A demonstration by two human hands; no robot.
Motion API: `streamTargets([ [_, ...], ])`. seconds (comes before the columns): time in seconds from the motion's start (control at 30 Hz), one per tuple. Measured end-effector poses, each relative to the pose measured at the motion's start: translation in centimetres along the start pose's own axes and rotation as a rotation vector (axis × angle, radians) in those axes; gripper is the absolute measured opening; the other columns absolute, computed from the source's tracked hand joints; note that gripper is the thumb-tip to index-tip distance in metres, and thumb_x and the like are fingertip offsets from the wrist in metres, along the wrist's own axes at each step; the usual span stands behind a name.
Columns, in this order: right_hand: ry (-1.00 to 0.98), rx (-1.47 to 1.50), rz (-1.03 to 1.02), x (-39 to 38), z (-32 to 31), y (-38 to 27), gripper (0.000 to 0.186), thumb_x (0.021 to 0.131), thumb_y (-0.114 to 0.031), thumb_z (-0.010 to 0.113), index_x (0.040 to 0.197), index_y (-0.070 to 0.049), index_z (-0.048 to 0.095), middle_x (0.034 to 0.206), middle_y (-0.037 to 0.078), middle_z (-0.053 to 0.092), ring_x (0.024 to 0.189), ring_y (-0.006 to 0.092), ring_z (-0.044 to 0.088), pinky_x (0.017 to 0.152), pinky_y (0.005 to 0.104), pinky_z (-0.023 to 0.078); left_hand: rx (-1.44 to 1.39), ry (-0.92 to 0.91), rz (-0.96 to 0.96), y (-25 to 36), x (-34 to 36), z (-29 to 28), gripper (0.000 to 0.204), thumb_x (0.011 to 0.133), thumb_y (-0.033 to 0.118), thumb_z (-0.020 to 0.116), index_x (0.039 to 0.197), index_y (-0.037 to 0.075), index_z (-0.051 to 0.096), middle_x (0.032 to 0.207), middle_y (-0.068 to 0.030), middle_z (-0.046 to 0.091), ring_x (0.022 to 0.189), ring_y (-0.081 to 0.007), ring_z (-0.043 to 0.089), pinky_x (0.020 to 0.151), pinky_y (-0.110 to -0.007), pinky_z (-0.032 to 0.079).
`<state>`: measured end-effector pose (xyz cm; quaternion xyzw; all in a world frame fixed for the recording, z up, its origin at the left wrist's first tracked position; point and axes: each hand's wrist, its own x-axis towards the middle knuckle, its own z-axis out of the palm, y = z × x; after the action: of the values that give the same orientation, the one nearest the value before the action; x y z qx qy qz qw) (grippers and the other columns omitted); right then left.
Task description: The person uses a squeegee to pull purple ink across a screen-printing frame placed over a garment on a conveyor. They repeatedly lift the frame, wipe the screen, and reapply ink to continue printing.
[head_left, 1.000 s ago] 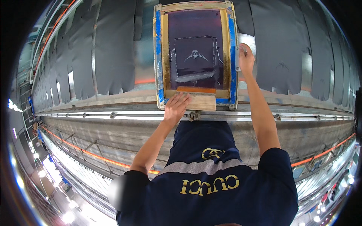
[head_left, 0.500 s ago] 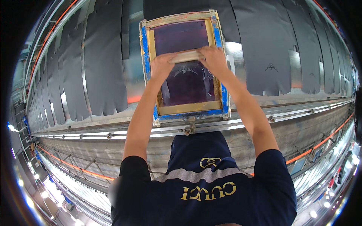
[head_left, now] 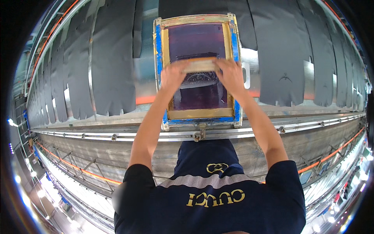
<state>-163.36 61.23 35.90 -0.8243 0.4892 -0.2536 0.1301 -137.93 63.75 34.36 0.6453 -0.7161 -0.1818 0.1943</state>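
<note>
A wooden squeegee (head_left: pixel 201 66) lies crosswise over the dark purple mesh (head_left: pixel 194 39) of a printing screen, an orange strip showing along its far edge. My left hand (head_left: pixel 173 76) is closed around its left end, and my right hand (head_left: pixel 230 75) grips the right end. Motion blurs the squeegee and fingers a little. Just nearer than the squeegee, a pale fan-shaped motif (head_left: pixel 199 77) shows in the mesh. The screen frame (head_left: pixel 202 121) has blue and yellowish tape along its sides and sits on the long table.
Dark grey fabric pieces (head_left: pixel 113 58) lie in a row on the table, and a piece to the right (head_left: pixel 282 58) bears a small printed motif. A metal rail (head_left: pixel 249 132) with a clamp (head_left: pixel 198 135) runs along the near edge. A white handle (head_left: pixel 246 75) stands right of the frame.
Both hands have drawn the squeegee slightly nearer across the mesh, and it now lies more level. The pale area around the motif looks larger. The whole view has shifted a little.
</note>
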Motion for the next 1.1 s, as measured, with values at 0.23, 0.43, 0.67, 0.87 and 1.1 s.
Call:
streamTargets([
  [0.23, -0.046, 0.069, 0.088, -2.5, 2.4, 0.5, 0.022, 0.082, -0.008, 0.067, 0.104, -0.008, 0.072, 0.105, 0.006, 0.073, 0.097, 0.0287, 0.064, 0.087, 0.0445, 0.045, 0.077, -0.069, -0.043, 0.2, -0.3, 1.4, 0.037, 0.079, 0.004, 0.068, 0.109, 0.021, 0.079, 0.103, -0.0048, 0.076, 0.090, -0.0300, 0.073, 0.083, -0.045, 0.059],
  [0.43, -0.185, 0.089, 0.124, -11.6, 0.4, -2.7, 0.036, 0.078, -0.014, 0.076, 0.114, -0.011, 0.071, 0.118, 0.007, 0.070, 0.107, 0.0309, 0.063, 0.088, 0.0465, 0.046, 0.056, -0.105, 0.035, 0.8, -10.6, 3.4, 0.044, 0.074, 0.000, 0.070, 0.112, 0.021, 0.077, 0.117, -0.0027, 0.075, 0.107, -0.0244, 0.071, 0.093, -0.041, 0.057],
  [0.67, 0.249, 0.242, 0.588, -5.5, 0.5, 9.6, 0.050, 0.089, -0.040, 0.074, 0.129, -0.011, 0.066, 0.121, 0.018, 0.068, 0.110, 0.0348, 0.062, 0.094, 0.0468, 0.048, -0.007, 0.015, 0.122, 2.1, -12.3, 2.6, 0.052, 0.069, -0.006, 0.069, 0.117, 0.013, 0.074, 0.131, -0.0045, 0.068, 0.125, -0.0281, 0.061, 0.106, -0.042, 0.050],
  [0.87, 0.209, 0.184, 0.716, -2.7, 2.3, 11.2, 0.044, 0.094, -0.046, 0.066, 0.117, -0.009, 0.072, 0.087, 0.021, 0.072, 0.086, 0.0411, 0.068, 0.084, 0.0431, 0.052, -0.084, 0.061, 0.118, 2.3, -13.9, 2.4, 0.055, 0.068, -0.005, 0.070, 0.121, 0.010, 0.070, 0.128, -0.0057, 0.068, 0.124, -0.0288, 0.060, 0.105, -0.042, 0.048],
  [1.1, 0.290, 0.334, 0.718, 1.2, 0.7, -0.2, 0.047, 0.093, -0.047, 0.069, 0.107, -0.003, 0.074, 0.094, 0.020, 0.074, 0.089, 0.0296, 0.072, 0.081, 0.0387, 0.053, 0.014, 0.168, 0.091, -1.3, -17.4, -2.7, 0.055, 0.066, 0.000, 0.072, 0.119, 0.015, 0.072, 0.136, -0.0045, 0.065, 0.129, -0.0279, 0.056, 0.107, -0.047, 0.043],
])
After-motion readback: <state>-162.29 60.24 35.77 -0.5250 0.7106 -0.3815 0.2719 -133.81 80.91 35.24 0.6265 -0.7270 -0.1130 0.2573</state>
